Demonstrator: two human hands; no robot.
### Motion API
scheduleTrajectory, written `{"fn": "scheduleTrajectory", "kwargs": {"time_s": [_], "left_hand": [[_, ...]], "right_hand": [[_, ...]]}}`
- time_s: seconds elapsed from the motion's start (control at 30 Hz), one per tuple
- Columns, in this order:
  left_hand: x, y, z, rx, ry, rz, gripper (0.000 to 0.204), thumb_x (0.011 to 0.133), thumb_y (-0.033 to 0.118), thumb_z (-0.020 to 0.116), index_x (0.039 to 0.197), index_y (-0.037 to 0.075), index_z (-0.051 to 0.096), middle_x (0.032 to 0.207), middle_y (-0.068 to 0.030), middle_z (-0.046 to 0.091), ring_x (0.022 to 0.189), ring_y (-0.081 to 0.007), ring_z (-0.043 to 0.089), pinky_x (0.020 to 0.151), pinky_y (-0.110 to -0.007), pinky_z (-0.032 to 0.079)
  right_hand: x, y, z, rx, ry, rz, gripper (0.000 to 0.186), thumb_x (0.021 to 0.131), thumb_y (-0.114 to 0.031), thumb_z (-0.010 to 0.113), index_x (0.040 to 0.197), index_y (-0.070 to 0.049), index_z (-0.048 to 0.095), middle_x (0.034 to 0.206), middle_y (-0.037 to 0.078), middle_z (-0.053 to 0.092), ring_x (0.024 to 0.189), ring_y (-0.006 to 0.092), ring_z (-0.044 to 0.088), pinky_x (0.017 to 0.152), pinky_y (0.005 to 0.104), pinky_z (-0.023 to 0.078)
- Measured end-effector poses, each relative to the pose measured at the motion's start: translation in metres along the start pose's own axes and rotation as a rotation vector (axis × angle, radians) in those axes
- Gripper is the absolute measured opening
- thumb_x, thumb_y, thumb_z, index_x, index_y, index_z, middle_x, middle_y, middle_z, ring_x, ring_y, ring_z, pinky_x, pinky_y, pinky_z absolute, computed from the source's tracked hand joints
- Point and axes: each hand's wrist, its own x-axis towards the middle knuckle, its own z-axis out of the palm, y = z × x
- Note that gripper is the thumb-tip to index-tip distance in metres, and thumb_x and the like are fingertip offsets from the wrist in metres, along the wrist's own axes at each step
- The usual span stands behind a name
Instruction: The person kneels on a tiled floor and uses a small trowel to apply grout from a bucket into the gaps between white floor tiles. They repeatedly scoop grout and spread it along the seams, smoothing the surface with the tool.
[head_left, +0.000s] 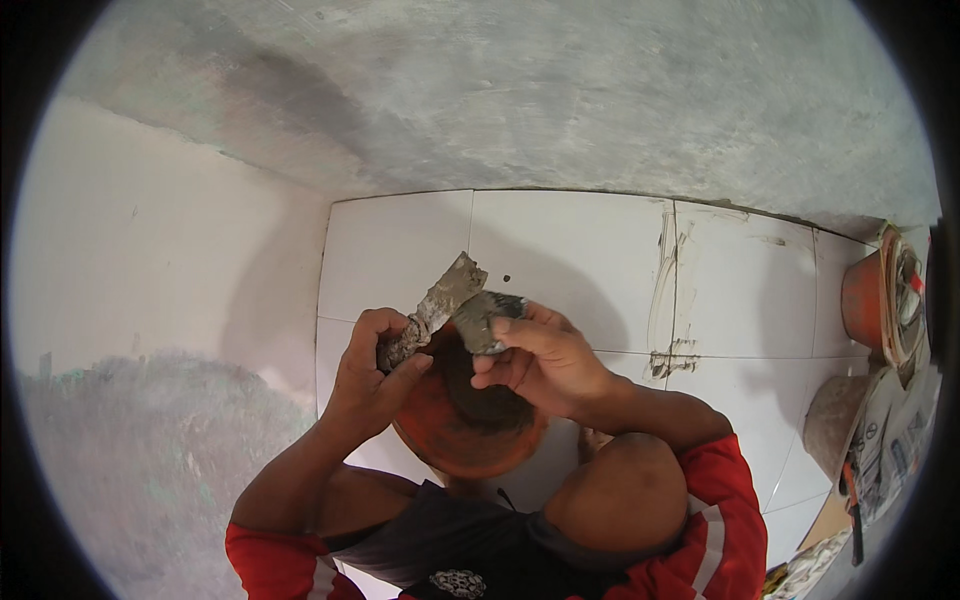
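A person squats here on the white tile floor (pixel 580 235), knees wide apart, with an orange bucket (pixel 470 452) between them, nearer the floor's left edge than its right; wet grey cement (pixel 485 402) sits inside it. The left hand (pixel 368 368) grips the lumpy, crusted end of a putty knife (pixel 447 292), whose blade tilts up toward the floor's far edge; the right hand (pixel 552 358) pinches a flat scraper (pixel 482 322), grey with cement and dark along one edge; both tools are over the bucket, close together, but I cannot tell if they touch; a small dark lump (pixel 507 278) lies just past them; by the floor's right edge stand a reddish bucket (pixel 862 300) and a grey bucket (pixel 832 425).
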Motion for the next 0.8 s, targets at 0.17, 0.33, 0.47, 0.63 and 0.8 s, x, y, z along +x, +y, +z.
{"fn": "scheduleTrajectory", "kwargs": {"time_s": [0.17, 0.33, 0.47, 0.63, 0.8], "left_hand": [[-0.003, -0.003, -0.001, 0.096, 0.029, 0.127, 0.043, 0.087, 0.006, 0.076, 0.120, 0.007, 0.049, 0.109, -0.0091, 0.054, 0.094, -0.0193, 0.055, 0.083, -0.032, 0.048], [-0.005, -0.004, -0.005, 0.200, 0.060, 0.178, 0.040, 0.086, 0.008, 0.077, 0.116, 0.006, 0.051, 0.107, -0.0086, 0.054, 0.091, -0.0184, 0.056, 0.081, -0.033, 0.049], [-0.003, -0.004, -0.005, 0.284, 0.076, 0.138, 0.037, 0.088, 0.010, 0.076, 0.117, 0.005, 0.053, 0.106, -0.0098, 0.058, 0.092, -0.0178, 0.058, 0.081, -0.033, 0.050], [-0.003, 0.011, -0.001, 0.072, -0.016, -0.107, 0.036, 0.096, 0.015, 0.067, 0.128, 0.004, 0.054, 0.102, -0.0087, 0.064, 0.084, -0.0155, 0.062, 0.077, -0.032, 0.052], [-0.006, 0.038, -0.005, -0.395, -0.256, -0.498, 0.040, 0.105, 0.021, 0.052, 0.141, 0.003, 0.050, 0.096, -0.0066, 0.066, 0.069, -0.0106, 0.063, 0.060, -0.025, 0.052]], "right_hand": [[-0.010, -0.014, -0.001, -0.079, -0.040, -0.084, 0.018, 0.100, -0.015, 0.061, 0.109, 0.001, 0.062, 0.089, 0.013, 0.071, 0.085, 0.0226, 0.072, 0.078, 0.0409, 0.063], [-0.014, -0.024, -0.004, -0.092, -0.028, -0.130, 0.020, 0.098, -0.013, 0.062, 0.110, 0.003, 0.060, 0.089, 0.014, 0.072, 0.079, 0.0239, 0.073, 0.074, 0.0409, 0.064], [-0.020, -0.036, -0.008, -0.110, -0.056, -0.176, 0.020, 0.098, -0.009, 0.062, 0.114, 0.003, 0.058, 0.097, 0.013, 0.072, 0.083, 0.0219, 0.074, 0.075, 0.0406, 0.065], [-0.021, -0.036, -0.012, -0.508, 0.073, -0.485, 0.021, 0.096, -0.002, 0.064, 0.116, 0.003, 0.063, 0.102, 0.013, 0.071, 0.085, 0.0213, 0.072, 0.076, 0.0374, 0.062], [-0.008, -0.025, -0.016, -1.443, 0.095, -1.104, 0.040, 0.086, 0.004, 0.070, 0.126, 0.003, 0.062, 0.104, 0.016, 0.067, 0.088, 0.0256, 0.067, 0.074, 0.0373, 0.056]]}}
